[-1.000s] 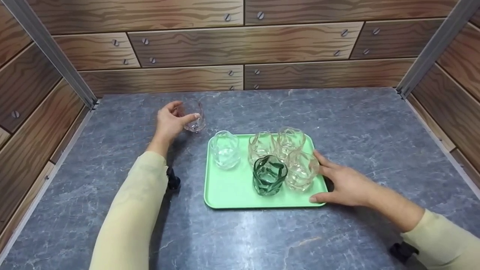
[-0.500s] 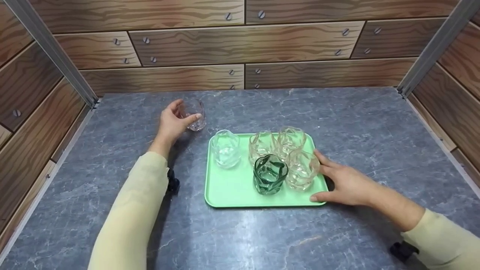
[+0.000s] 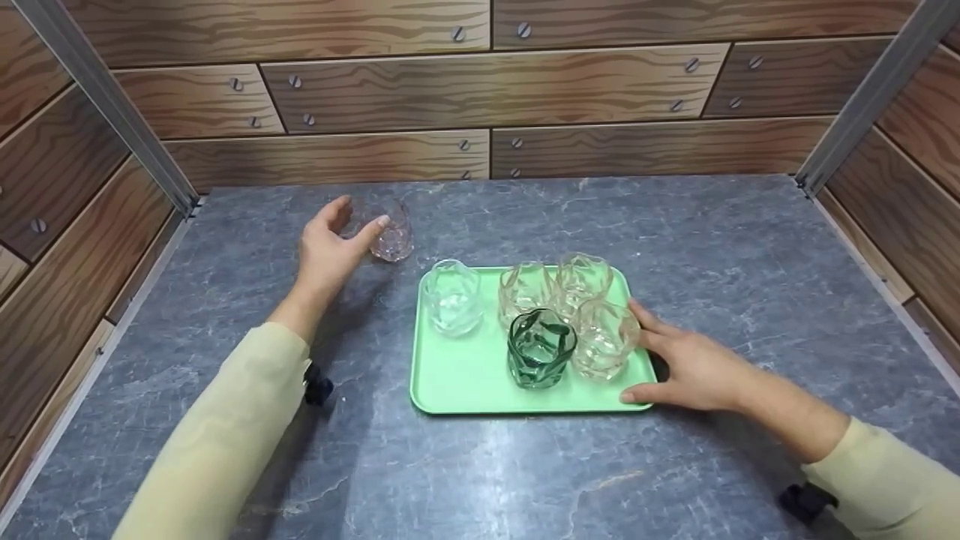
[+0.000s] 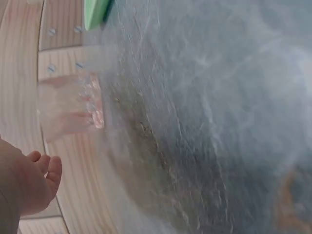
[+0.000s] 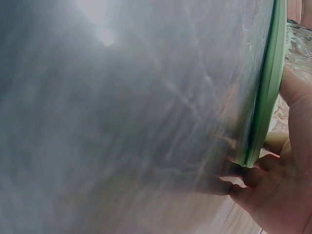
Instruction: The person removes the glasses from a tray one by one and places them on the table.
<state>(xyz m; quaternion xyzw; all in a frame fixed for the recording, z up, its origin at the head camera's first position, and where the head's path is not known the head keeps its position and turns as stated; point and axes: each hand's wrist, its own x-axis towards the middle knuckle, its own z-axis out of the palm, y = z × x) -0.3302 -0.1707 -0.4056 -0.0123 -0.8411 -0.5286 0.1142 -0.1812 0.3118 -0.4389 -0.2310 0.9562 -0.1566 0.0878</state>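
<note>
A faintly pink glass tumbler (image 3: 394, 238) stands upright on the table, beyond the tray's left back corner. Just left of it is my left hand (image 3: 330, 244), thumb and fingers spread; a gap shows between hand and tumbler in the left wrist view. My right hand (image 3: 694, 367) grips the right edge of a light green tray (image 3: 457, 382), its thumb over the rim at the near corner. In the right wrist view, several fingers (image 5: 251, 176) curl at the tray's edge. On the tray stand a dark green tumbler (image 3: 541, 351) and several clear ones, including one clear tumbler (image 3: 452, 304) apart at left.
The grey marbled table (image 3: 480, 472) is enclosed by wood-patterned walls (image 3: 375, 97) at the back and sides. Metal posts (image 3: 127, 112) rise at the back corners. Three clear tumblers (image 3: 583, 281) crowd the tray's right half, close around the dark green one.
My left hand has let go of the pink tumbler and drawn back to the left, its fingers opening. The tumbler stays in place, and the right hand stays on the tray's edge.
</note>
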